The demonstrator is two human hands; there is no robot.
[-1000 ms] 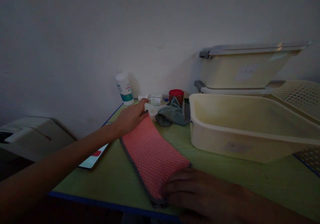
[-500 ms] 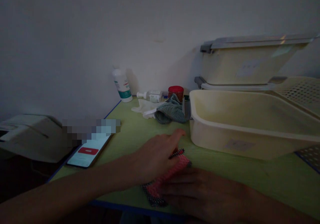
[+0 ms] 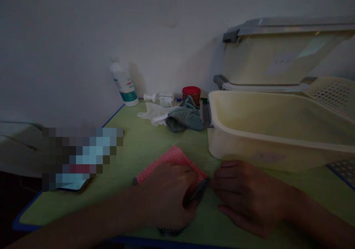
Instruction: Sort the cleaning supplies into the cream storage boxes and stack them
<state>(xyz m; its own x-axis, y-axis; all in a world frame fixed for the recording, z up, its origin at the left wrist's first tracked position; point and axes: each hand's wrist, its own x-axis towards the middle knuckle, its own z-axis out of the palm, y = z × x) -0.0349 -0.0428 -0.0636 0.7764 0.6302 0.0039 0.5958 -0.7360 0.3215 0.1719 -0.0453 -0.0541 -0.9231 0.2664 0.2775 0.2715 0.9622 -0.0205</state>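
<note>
A pink cloth (image 3: pixel 173 154) with a black-and-white checked edge lies spread on the green table, partly hidden under my left hand. My left hand (image 3: pixel 172 189) is closed on the cloth near its right side, fingers curled and thumb bent toward them. Just right of the cloth's corner, my right hand (image 3: pixel 246 193) hovers low or rests on the table, palm down. Its fingers are slightly bent and the thumb stands apart; the fingertips are close to the checked edge, and I cannot tell whether they touch it.
A cream bin (image 3: pixel 249 141) stands at right, before stacked lidded boxes (image 3: pixel 263 60). Behind lie a grey-green cloth (image 3: pixel 185 115), a clear pump bottle (image 3: pixel 163 99) and a red-lidded container (image 3: pixel 191 93). A white bottle (image 3: pixel 124 86) and a partly blurred phone (image 3: pixel 73 182) are at left.
The pink cloth, bunched small before, is now spread wider. My right hand has moved off it to the right. My left hand has closed and come nearer. The view has shifted slightly.
</note>
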